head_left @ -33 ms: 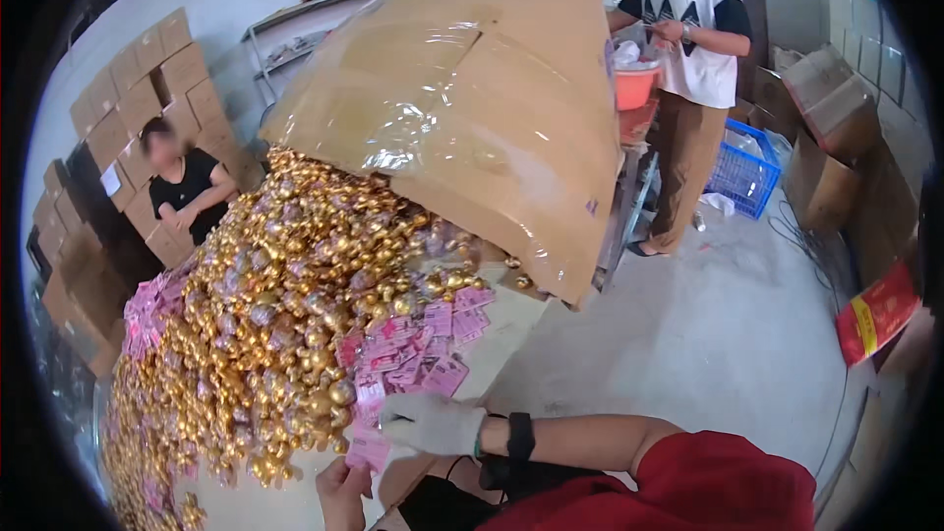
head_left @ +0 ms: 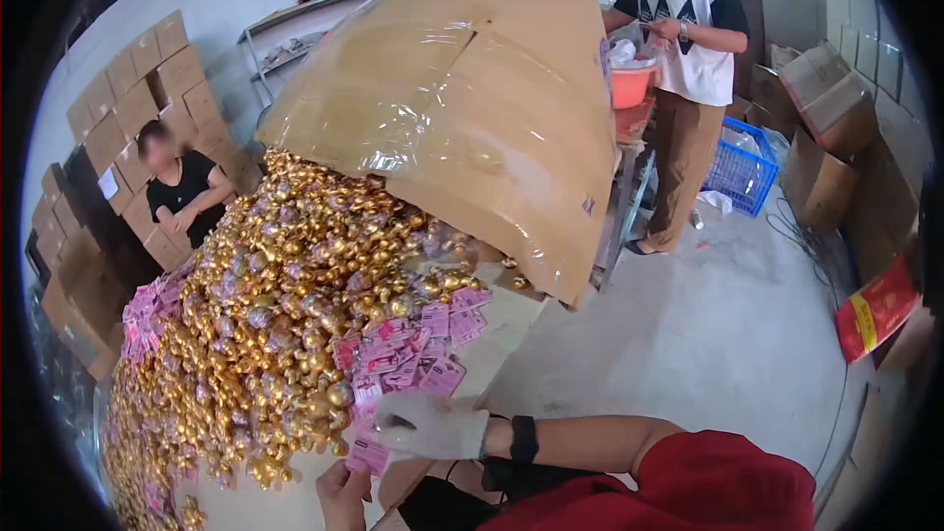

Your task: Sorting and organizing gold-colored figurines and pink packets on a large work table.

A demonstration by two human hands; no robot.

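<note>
A small pink printed card (head_left: 367,456) is pinched in my bare left hand (head_left: 344,494), at the lower edge of the view. My right hand (head_left: 428,427), in a whitish glove, has its fingers curled at the upper right side of this card; their tips are partly blurred. Just beyond the glove lies a loose pile of pink cards (head_left: 408,354). To the left of it a large heap of shiny gold, egg-like pieces (head_left: 261,324) covers the table (head_left: 305,497), some of them with purplish markings.
A big taped cardboard box (head_left: 472,108) leans over the heap's far side. More pink cards (head_left: 152,320) lie at its left edge. One person (head_left: 187,192) is at the left, another (head_left: 688,49) stands by an orange tub (head_left: 629,87). A blue crate (head_left: 742,167) sits on the floor.
The card between my hands has shifted down very slightly. The standing person's hands have moved a little. The heap and box look the same.
</note>
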